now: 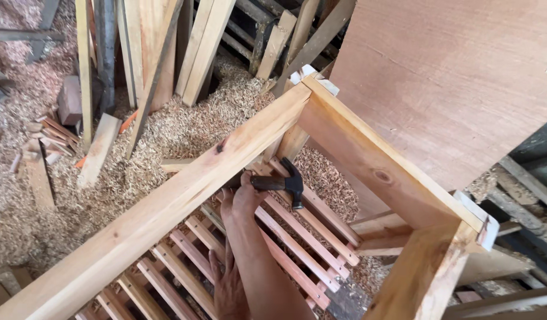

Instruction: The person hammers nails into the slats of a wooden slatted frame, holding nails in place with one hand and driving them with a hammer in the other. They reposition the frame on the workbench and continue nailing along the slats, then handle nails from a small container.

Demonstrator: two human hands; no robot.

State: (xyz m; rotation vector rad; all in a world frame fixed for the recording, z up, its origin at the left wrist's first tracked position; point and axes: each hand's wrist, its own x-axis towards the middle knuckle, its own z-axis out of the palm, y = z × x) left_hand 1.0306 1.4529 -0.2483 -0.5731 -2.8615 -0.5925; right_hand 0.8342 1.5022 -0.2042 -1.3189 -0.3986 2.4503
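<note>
My right hand (pixel 245 198) is shut on the handle of a black claw hammer (pixel 293 182). It reaches inside a pale wooden frame (pixel 166 207), just under the long top rail. The hammer's head points right, above a panel of reddish wooden slats (pixel 303 240) at the bottom of the frame. My left hand (pixel 226 287) lies flat on the slats lower down, fingers spread, partly hidden behind my right forearm. The frame's far rail (pixel 380 166) runs from the back corner to a post at the lower right.
A large reddish plywood sheet (pixel 451 77) leans at the upper right behind the frame. Wood shavings (pixel 184 127) cover the floor on the left. Several planks (pixel 202 47) lean at the back, and offcuts (pixel 98 148) lie among the shavings.
</note>
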